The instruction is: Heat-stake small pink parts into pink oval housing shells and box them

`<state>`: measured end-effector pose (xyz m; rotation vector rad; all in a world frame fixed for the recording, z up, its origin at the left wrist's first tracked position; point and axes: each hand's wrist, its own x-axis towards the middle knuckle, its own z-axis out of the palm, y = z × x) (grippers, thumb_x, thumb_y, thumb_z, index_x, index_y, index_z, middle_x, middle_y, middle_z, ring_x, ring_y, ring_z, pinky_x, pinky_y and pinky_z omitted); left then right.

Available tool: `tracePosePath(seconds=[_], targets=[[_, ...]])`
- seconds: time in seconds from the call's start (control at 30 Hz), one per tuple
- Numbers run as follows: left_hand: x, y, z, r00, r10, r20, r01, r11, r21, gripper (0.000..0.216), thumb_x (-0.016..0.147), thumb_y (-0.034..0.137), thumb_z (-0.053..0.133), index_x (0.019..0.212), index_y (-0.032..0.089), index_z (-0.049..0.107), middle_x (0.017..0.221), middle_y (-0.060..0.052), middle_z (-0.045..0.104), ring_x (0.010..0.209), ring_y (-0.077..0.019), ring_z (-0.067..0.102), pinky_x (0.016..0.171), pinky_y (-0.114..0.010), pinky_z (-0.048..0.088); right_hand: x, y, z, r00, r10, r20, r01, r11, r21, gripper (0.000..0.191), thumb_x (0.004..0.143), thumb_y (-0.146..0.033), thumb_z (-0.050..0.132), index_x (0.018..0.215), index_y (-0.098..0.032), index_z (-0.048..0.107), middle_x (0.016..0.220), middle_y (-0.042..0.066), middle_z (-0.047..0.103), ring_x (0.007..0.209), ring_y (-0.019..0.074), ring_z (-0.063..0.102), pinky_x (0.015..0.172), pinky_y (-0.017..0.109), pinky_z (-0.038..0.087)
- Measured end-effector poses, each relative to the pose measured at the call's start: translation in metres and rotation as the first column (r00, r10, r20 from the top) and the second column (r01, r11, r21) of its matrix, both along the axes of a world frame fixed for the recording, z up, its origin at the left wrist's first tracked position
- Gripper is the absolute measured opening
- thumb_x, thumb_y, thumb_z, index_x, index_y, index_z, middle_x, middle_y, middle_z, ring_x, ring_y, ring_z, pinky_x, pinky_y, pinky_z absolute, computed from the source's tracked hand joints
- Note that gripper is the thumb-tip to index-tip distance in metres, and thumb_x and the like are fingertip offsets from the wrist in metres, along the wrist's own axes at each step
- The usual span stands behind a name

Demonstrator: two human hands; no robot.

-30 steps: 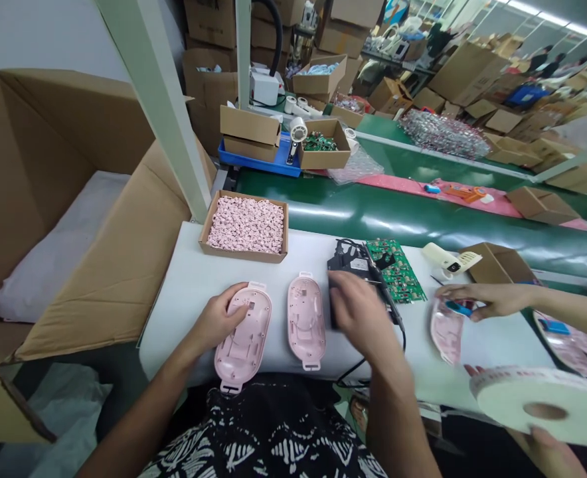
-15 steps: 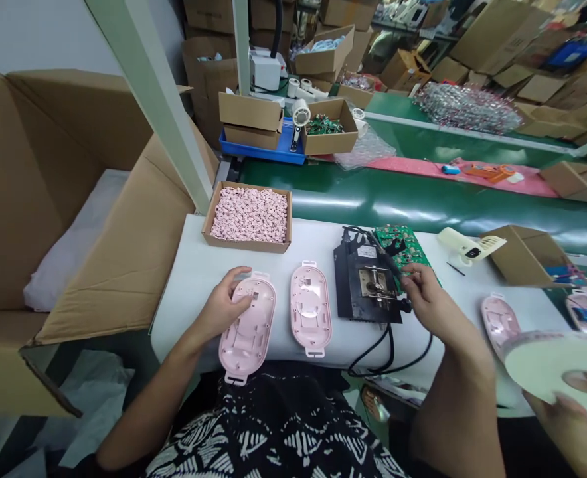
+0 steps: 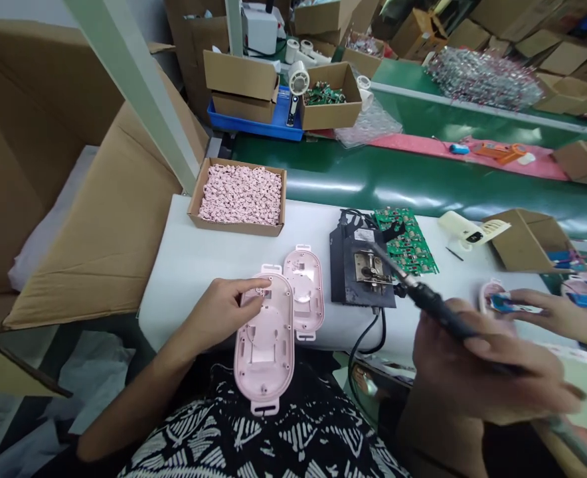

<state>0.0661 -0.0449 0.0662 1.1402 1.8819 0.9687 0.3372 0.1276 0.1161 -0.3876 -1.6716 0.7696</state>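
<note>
Pink plastic housing shell point(image 3: 263, 352) at 6 o'clock on the white bench point(image 3: 188, 285), left hand point(image 3: 216, 312) open with fingertips on it, 2nd shell point(image 3: 303, 292) touching at 1 o'clock, nothing visibly fitted yet, right hand point(image 3: 473, 365) gripping a soldering iron point(image 3: 437, 309).

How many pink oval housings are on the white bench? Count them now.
3. A pink housing under the left hand, a second pink housing just beyond it, a third pink housing under a co-worker's hand; more may be hidden.

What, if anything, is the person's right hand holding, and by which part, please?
The right hand holds a soldering iron by its black handle.
</note>
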Motion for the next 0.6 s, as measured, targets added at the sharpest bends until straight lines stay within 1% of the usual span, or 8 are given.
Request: tracePosePath(seconds=[0.07,0.13,0.17,0.2,0.27,0.33,0.47,0.6], targets=[[-0.004,0.000,0.008,0.999,-0.022,-0.042,0.023,0.999,0.033,0.031,0.088,0.026,0.065,0.118,0.028,0.075,0.122,-0.002,0.074,0.073,-0.0136,0.071,0.067,-0.028,0.059,-0.005,-0.015,-0.004,0.999,0.048,-0.023,-0.050,0.993,-0.106,0.049,0.100,-0.062,0.041,0.111,-0.026,0.071,0.057,-0.003,0.056,0.046,0.0167,0.052,0.051,0.037,0.051],[-0.005,0.001,0.015,0.997,-0.029,-0.070,0.036,0.994,0.099,0.031,0.088,0.024,0.065,0.118,0.027,0.075,0.122,-0.002,0.073,0.092,-0.0161,0.074,0.083,-0.029,0.061,-0.008,-0.028,-0.008,0.992,0.123,-0.010,-0.122,0.971,-0.206,0.060,0.098,-0.066,0.040,0.123,-0.020,0.069,0.070,0.003,0.069,0.054,0.0208,0.064,0.052,0.040,0.056],[-0.005,0.001,0.018,0.996,-0.030,-0.085,0.040,0.991,0.129,0.032,0.088,0.023,0.065,0.118,0.026,0.075,0.122,-0.001,0.073,0.099,-0.0169,0.074,0.089,-0.030,0.060,-0.008,-0.033,-0.010,0.985,0.168,0.033,-0.156,0.959,-0.239,0.057,0.098,-0.063,0.043,0.123,-0.019,0.069,0.077,0.006,0.072,0.058,0.0222,0.068,0.053,0.040,0.058],[-0.004,0.001,0.021,0.994,-0.028,-0.105,0.044,0.987,0.153,0.032,0.088,0.023,0.064,0.119,0.026,0.075,0.122,-0.001,0.073,0.104,-0.0172,0.073,0.093,-0.030,0.059,-0.009,-0.036,-0.012,0.973,0.219,0.080,-0.194,0.951,-0.243,0.047,0.098,-0.056,0.050,0.119,-0.019,0.071,0.080,0.007,0.073,0.061,0.0223,0.070,0.053,0.039,0.058],[-0.003,0.001,0.023,0.989,-0.033,-0.148,0.060,0.981,0.186,0.033,0.090,0.022,0.064,0.121,0.025,0.074,0.121,-0.001,0.074,0.105,-0.0170,0.073,0.092,-0.029,0.060,-0.011,-0.040,-0.016,0.939,0.303,0.163,-0.263,0.938,-0.224,0.025,0.092,-0.031,0.064,0.113,-0.019,0.072,0.079,0.006,0.072,0.060,0.0197,0.069,0.051,0.033,0.058],[-0.001,0.001,0.024,0.983,-0.049,-0.178,0.084,0.977,0.197,0.033,0.090,0.021,0.063,0.122,0.025,0.073,0.121,-0.001,0.074,0.104,-0.0168,0.074,0.091,-0.029,0.060,-0.015,-0.041,-0.018,0.916,0.338,0.216,-0.296,0.933,-0.203,0.026,0.084,-0.015,0.066,0.109,-0.018,0.070,0.076,0.004,0.071,0.057,0.0168,0.068,0.048,0.029,0.056],[-0.001,0.001,0.024,0.979,-0.061,-0.193,0.099,0.976,0.194,0.033,0.090,0.021,0.064,0.121,0.025,0.073,0.121,-0.001,0.074,0.103,-0.0165,0.074,0.091,-0.029,0.060,-0.027,-0.043,-0.021,0.930,0.283,0.233,-0.264,0.958,-0.109,0.021,0.080,-0.010,0.065,0.100,-0.015,0.069,0.073,0.003,0.068,0.054,0.0150,0.066,0.045,0.026,0.055],[0.001,0.003,0.026,0.977,-0.062,-0.202,0.108,0.968,0.226,0.032,0.090,0.019,0.064,0.119,0.026,0.074,0.115,0.000,0.076,0.094,-0.0149,0.075,0.084,-0.027,0.060,-0.036,-0.042,-0.026,0.951,0.268,0.154,-0.277,0.960,0.037,0.017,0.080,-0.008,0.061,0.093,-0.013,0.070,0.065,0.001,0.064,0.050,0.0140,0.061,0.043,0.027,0.053]])
